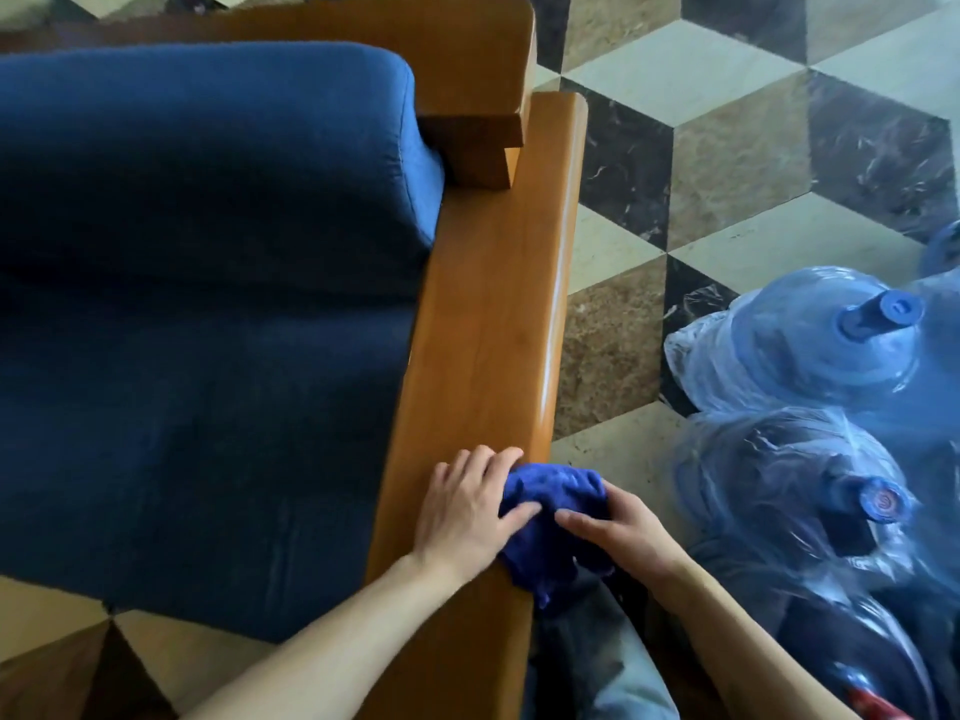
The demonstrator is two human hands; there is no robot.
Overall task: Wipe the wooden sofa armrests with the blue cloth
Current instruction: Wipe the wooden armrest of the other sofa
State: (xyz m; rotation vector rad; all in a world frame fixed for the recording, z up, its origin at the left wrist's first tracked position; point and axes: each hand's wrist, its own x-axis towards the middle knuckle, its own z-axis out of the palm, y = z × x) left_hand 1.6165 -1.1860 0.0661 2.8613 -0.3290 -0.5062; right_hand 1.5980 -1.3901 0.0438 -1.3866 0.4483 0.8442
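Both hands hold a bunched blue cloth [550, 517] at the near outer edge of a wooden sofa armrest [493, 304]; left hand [467, 506] fingers spread, right hand [618, 527] fingers curled on it. Wrapped water bottles [810, 345] nearby; no readable writing

Counted in frame: 1 wooden armrest [493, 304]; 1 blue cloth [550, 522], lower centre; 2 hands, left hand [467, 506] and right hand [618, 532]; 2 blue cushions [208, 252]; 2 full water jugs [821, 345] at right, a third partly cut off.
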